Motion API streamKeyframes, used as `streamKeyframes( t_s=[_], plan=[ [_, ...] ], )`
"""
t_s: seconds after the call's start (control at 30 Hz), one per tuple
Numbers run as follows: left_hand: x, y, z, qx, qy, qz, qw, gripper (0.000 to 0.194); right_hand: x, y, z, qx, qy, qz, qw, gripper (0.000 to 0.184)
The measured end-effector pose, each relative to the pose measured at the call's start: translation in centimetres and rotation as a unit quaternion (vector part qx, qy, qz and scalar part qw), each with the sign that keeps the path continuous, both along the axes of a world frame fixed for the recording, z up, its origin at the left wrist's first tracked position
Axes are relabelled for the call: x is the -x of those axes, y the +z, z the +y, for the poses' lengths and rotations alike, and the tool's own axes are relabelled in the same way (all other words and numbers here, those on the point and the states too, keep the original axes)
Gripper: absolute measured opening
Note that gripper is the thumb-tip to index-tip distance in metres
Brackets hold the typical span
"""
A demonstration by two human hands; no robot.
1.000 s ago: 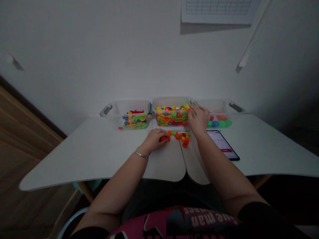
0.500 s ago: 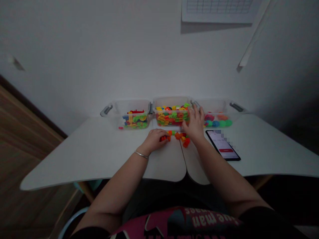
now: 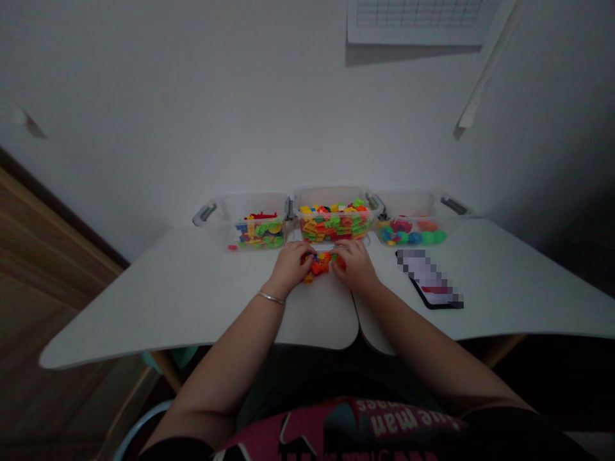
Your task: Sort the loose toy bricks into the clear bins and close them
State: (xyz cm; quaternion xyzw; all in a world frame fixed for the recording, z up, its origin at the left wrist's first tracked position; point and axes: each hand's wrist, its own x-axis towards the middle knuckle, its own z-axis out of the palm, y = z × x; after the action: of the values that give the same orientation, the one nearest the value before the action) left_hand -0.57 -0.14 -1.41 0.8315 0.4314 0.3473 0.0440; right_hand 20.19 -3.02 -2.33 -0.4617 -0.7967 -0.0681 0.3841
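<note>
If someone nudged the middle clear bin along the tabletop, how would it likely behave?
The middle clear bin would probably slide rather than tip, being broad and low. Its smooth, upright walls look like fairly stiff plastic. The heaped small pieces likely give it some weight and, lying loose, might shift or rattle.

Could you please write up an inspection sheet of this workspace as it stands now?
Surface: white table, with a seam running to its front edge.
Job's things: small colourful toy pieces bunched between the hands; three see-through bins behind, left, middle and right, each holding colourful pieces.
Clutter: phone, lying right of the hands.
Hands: left hand and right hand both at the pieces; exact grip unclear.
Cables: nothing seen for certain; the pale wall strip is unidentified.
Surroundings: pale wall with a gridded sheet.
</note>
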Motion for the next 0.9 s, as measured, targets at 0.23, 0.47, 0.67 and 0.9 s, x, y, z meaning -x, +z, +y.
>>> streamKeyframes(
  t_s=[0.23,0.47,0.67,0.9],
  plan=[
    [0.9,-0.3,0.9,0.015,0.067,-0.041,0.997,0.015,-0.1,-1.6,0.9,0.023,0.042,-0.063,0.997,0.022],
    [1.4,-0.8,1.3,0.034,0.119,-0.03,0.992,0.019,0.1,-1.4,0.7,0.035,0.054,-0.044,0.997,0.017],
    [1.5,-0.8,1.3,0.058,0.177,-0.021,0.982,0.022,0.0,-1.2,0.7,0.034,0.054,0.013,0.998,0.015],
    [1.7,-0.2,0.9,0.107,0.225,-0.003,0.969,0.025,-0.2,0.4,0.8,0.015,0.006,0.186,0.982,0.021]
  ],
)
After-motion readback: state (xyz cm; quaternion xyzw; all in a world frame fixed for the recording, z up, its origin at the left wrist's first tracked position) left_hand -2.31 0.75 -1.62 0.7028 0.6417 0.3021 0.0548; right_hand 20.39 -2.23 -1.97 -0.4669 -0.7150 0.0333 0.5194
